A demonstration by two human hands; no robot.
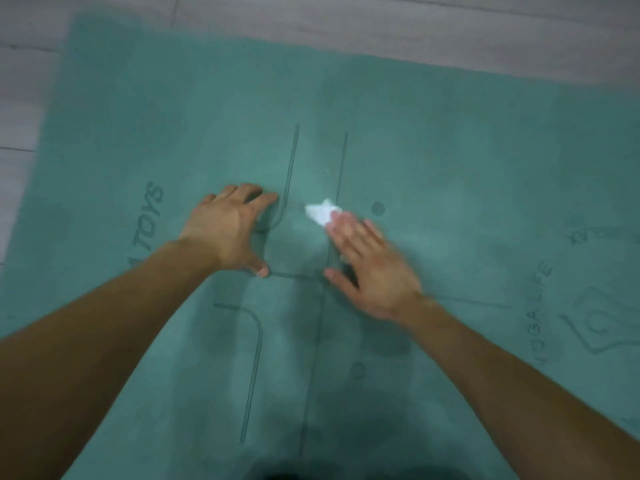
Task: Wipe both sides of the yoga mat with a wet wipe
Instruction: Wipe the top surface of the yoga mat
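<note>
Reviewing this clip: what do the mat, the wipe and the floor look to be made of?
Mat: teal, matte, probably rubber or foam; it lies flat, with dark printed lines and lettering on it.
Wipe: white, thin, crumpled, likely nonwoven cloth or paper; it bunches under the fingers of the right hand. Wetness cannot be told.
Floor: pale grey planks with seams, perhaps laminate or vinyl; blur leaves it open.

bare mat all around, floor beyond

Pale grey plank floor showing along the top and left edges, seams running between boards. Dark shadow sitting at the bottom centre; can't tell what's casting it. Whole frame reading slightly blurred.
</note>
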